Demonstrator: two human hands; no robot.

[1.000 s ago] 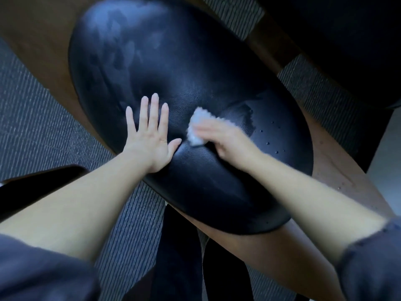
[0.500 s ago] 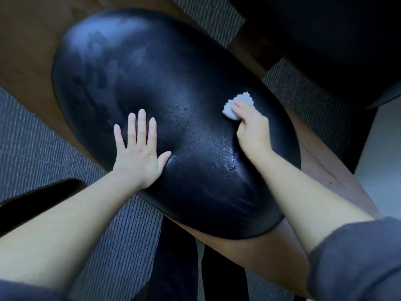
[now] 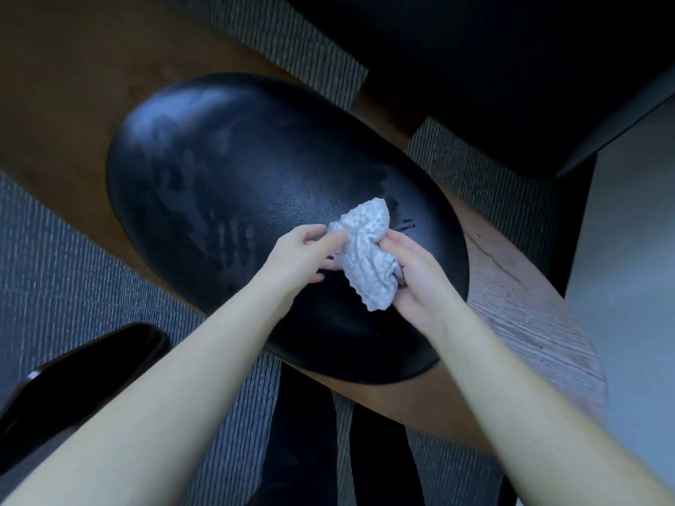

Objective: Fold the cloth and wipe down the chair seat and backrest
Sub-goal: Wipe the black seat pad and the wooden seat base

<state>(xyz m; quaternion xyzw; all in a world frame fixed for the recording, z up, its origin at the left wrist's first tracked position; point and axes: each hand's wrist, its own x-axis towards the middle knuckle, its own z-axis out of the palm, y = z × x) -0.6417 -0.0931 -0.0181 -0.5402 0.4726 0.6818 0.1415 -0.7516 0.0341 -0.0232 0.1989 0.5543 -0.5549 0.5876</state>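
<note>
Head view: cloth bunched mid-frame over the black chair seat. Left hand fingers pinch its upper edge; right hand grips the lower end. Looks like the fold step. Next: flatten, halve, then wipe.

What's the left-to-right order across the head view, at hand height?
striped carpet → left hand → cloth → right hand → wooden chair frame → pale floor. The black seat spans under both hands, so it is left out.
</note>
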